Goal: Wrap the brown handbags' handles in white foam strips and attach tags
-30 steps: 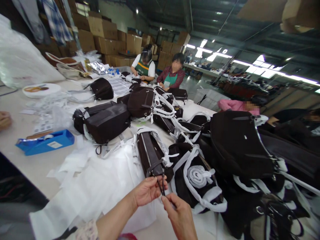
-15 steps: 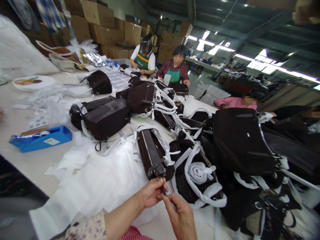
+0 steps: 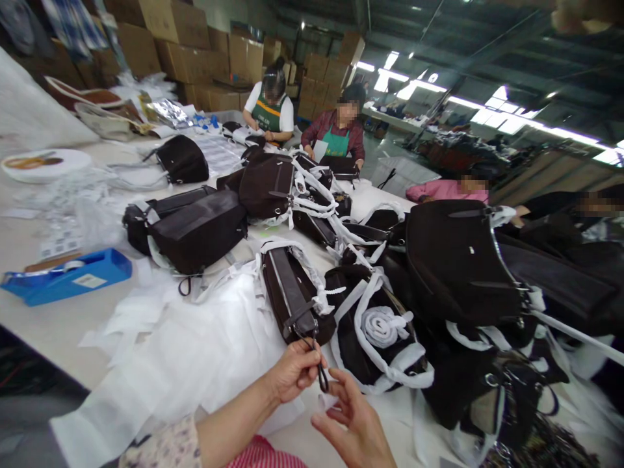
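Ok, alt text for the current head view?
The left hand pinches a thin dark strap on a bag, the right hand open nearby. White sheets and a blue tape dispenser lie left; more bags crowd the table.

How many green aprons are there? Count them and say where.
2. The first apron is on the white-sleeved person beyond the bags; the second apron is on the red-sleeved person just to the right. Others may be hidden farther back.
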Action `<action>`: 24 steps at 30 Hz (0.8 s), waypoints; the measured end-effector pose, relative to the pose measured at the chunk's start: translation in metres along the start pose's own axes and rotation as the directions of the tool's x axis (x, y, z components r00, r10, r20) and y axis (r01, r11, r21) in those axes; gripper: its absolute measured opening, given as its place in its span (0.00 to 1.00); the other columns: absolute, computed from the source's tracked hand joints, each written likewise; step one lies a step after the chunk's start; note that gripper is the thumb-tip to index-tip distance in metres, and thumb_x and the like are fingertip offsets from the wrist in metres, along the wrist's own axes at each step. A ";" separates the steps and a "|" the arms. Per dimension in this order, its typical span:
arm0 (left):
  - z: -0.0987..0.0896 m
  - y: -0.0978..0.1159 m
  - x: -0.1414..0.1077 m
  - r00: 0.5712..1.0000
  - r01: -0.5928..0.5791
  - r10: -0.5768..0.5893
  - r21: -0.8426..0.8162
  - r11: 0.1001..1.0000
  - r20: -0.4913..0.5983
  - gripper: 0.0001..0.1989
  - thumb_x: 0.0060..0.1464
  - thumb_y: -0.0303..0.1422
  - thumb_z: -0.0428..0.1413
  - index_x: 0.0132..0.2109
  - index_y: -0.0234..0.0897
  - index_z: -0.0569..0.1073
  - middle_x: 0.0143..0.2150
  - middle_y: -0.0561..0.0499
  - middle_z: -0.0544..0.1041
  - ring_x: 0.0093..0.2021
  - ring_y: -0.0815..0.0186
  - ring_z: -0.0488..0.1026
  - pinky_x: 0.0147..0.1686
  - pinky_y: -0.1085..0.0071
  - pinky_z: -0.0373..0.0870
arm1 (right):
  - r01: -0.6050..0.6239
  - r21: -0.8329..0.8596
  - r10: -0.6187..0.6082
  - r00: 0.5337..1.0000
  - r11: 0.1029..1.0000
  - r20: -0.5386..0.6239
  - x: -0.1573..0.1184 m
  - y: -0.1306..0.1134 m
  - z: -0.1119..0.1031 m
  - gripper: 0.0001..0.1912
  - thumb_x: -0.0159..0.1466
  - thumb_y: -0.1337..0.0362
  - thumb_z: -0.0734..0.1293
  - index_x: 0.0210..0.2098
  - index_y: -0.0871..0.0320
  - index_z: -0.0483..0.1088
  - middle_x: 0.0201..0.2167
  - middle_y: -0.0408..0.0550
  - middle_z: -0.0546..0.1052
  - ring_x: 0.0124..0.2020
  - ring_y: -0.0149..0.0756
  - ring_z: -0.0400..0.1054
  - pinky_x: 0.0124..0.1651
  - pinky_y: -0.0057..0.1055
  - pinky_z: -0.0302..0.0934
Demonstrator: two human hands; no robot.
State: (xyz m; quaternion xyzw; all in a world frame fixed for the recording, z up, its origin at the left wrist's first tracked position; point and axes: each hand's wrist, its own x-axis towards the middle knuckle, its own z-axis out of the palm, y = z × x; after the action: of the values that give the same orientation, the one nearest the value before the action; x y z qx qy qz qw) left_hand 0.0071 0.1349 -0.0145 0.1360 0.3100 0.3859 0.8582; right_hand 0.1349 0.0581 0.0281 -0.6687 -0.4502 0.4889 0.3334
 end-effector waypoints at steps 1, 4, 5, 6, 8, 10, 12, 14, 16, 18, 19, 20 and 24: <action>0.000 0.000 0.000 1.000 -0.004 0.004 0.006 1.000 -0.008 0.21 0.35 0.37 0.70 0.31 0.34 0.67 0.25 0.53 0.75 0.14 0.80 0.58 0.12 0.80 0.40 | -0.015 0.083 0.015 1.000 0.996 0.002 -0.003 0.005 -0.003 0.34 0.47 0.54 0.75 0.50 0.57 0.64 0.38 0.51 0.78 0.36 0.40 0.73 0.38 0.31 0.68; 0.000 0.000 0.000 0.999 -0.012 0.013 0.010 1.000 -0.032 0.22 0.34 0.37 0.70 0.31 0.34 0.67 0.25 0.52 0.76 0.16 0.79 0.62 0.12 0.83 0.47 | -0.090 0.186 0.081 0.995 0.978 0.054 -0.009 0.016 -0.013 0.26 0.51 0.47 0.72 0.41 0.57 0.67 0.37 0.53 0.78 0.39 0.43 0.75 0.40 0.34 0.70; 0.000 0.000 0.001 0.999 -0.014 0.014 0.012 1.000 -0.035 0.22 0.34 0.37 0.70 0.31 0.34 0.67 0.25 0.52 0.76 0.16 0.78 0.64 0.13 0.83 0.51 | -0.127 0.189 0.116 0.991 0.974 0.068 -0.011 0.018 -0.017 0.25 0.51 0.45 0.71 0.38 0.57 0.68 0.35 0.53 0.79 0.38 0.43 0.75 0.37 0.33 0.70; 0.000 -0.001 0.001 0.999 -0.014 0.014 0.014 1.000 -0.037 0.22 0.34 0.37 0.70 0.31 0.34 0.67 0.25 0.52 0.76 0.17 0.78 0.65 0.14 0.83 0.55 | -0.161 0.186 0.151 0.986 0.969 0.069 -0.012 0.019 -0.020 0.25 0.51 0.43 0.70 0.36 0.57 0.69 0.34 0.52 0.79 0.36 0.43 0.75 0.33 0.31 0.70; 0.000 -0.001 0.002 0.999 -0.013 0.014 0.021 1.000 -0.034 0.22 0.34 0.38 0.70 0.31 0.34 0.67 0.25 0.52 0.76 0.17 0.77 0.66 0.16 0.83 0.60 | -0.203 0.179 0.199 0.979 0.963 0.043 -0.013 0.020 -0.024 0.28 0.51 0.39 0.68 0.35 0.58 0.69 0.31 0.51 0.78 0.30 0.41 0.75 0.23 0.28 0.68; 0.000 0.000 0.002 0.999 -0.013 0.014 0.030 0.999 -0.034 0.22 0.34 0.38 0.70 0.31 0.33 0.67 0.25 0.52 0.76 0.17 0.76 0.67 0.17 0.82 0.63 | -0.200 0.148 0.200 0.980 0.969 0.014 -0.013 0.020 -0.025 0.31 0.49 0.37 0.68 0.37 0.58 0.70 0.31 0.51 0.79 0.27 0.40 0.74 0.18 0.27 0.65; 0.001 0.000 0.002 0.999 -0.012 0.014 0.040 0.999 -0.041 0.23 0.33 0.38 0.70 0.31 0.33 0.67 0.25 0.51 0.76 0.18 0.76 0.68 0.17 0.82 0.64 | -0.169 0.076 0.169 0.986 0.983 -0.003 -0.013 0.021 -0.024 0.33 0.49 0.36 0.67 0.39 0.58 0.72 0.31 0.51 0.79 0.29 0.42 0.75 0.19 0.27 0.66; 0.002 0.001 0.001 0.999 -0.010 0.013 0.046 0.999 -0.047 0.23 0.33 0.38 0.71 0.32 0.33 0.68 0.26 0.51 0.76 0.18 0.76 0.69 0.17 0.82 0.65 | -0.131 -0.025 0.130 0.991 0.991 -0.012 -0.013 0.023 -0.023 0.34 0.51 0.34 0.64 0.40 0.58 0.73 0.30 0.51 0.80 0.31 0.43 0.76 0.21 0.27 0.68; 0.003 0.002 -0.001 0.999 -0.010 0.012 0.048 0.999 -0.052 0.23 0.33 0.38 0.71 0.32 0.33 0.68 0.26 0.51 0.76 0.18 0.76 0.69 0.18 0.82 0.65 | -0.093 -0.121 0.089 0.995 0.988 -0.037 -0.013 0.025 -0.021 0.35 0.52 0.33 0.61 0.41 0.57 0.73 0.29 0.51 0.80 0.31 0.42 0.76 0.21 0.26 0.68; 0.004 0.003 -0.002 0.998 -0.011 0.014 0.050 0.999 -0.055 0.23 0.32 0.39 0.71 0.31 0.33 0.67 0.25 0.51 0.76 0.18 0.76 0.69 0.17 0.82 0.65 | -0.075 -0.188 0.059 0.994 0.979 -0.089 -0.014 0.026 -0.019 0.36 0.54 0.32 0.59 0.42 0.57 0.73 0.28 0.50 0.80 0.30 0.41 0.76 0.20 0.24 0.67; 0.004 0.003 -0.003 0.998 -0.012 0.015 0.051 0.999 -0.056 0.24 0.32 0.39 0.71 0.31 0.33 0.67 0.25 0.51 0.76 0.18 0.76 0.69 0.17 0.82 0.65 | -0.073 -0.210 0.050 0.993 0.975 -0.112 -0.014 0.026 -0.018 0.37 0.54 0.32 0.57 0.42 0.57 0.73 0.27 0.50 0.80 0.30 0.40 0.76 0.19 0.23 0.66; 0.005 0.003 -0.003 0.998 -0.015 0.018 0.051 0.999 -0.057 0.24 0.32 0.39 0.71 0.31 0.33 0.67 0.25 0.51 0.76 0.18 0.76 0.69 0.17 0.82 0.65 | -0.077 -0.227 0.049 0.991 0.971 -0.127 -0.014 0.025 -0.016 0.37 0.54 0.32 0.57 0.42 0.57 0.72 0.27 0.50 0.80 0.29 0.40 0.76 0.17 0.23 0.65; 0.005 0.003 -0.003 0.998 -0.017 0.020 0.050 0.999 -0.061 0.23 0.32 0.39 0.71 0.32 0.33 0.68 0.25 0.51 0.76 0.18 0.75 0.69 0.17 0.82 0.65 | -0.073 -0.270 0.052 0.995 0.960 -0.086 -0.013 0.024 -0.015 0.35 0.57 0.34 0.56 0.42 0.57 0.72 0.25 0.49 0.79 0.28 0.40 0.76 0.14 0.22 0.62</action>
State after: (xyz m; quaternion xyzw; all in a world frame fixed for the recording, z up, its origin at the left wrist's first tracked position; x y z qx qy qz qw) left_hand 0.0069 0.1350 -0.0076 0.1481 0.3445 0.3898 0.8411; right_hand 0.1541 0.0376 0.0162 -0.7408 -0.4785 0.4059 0.2398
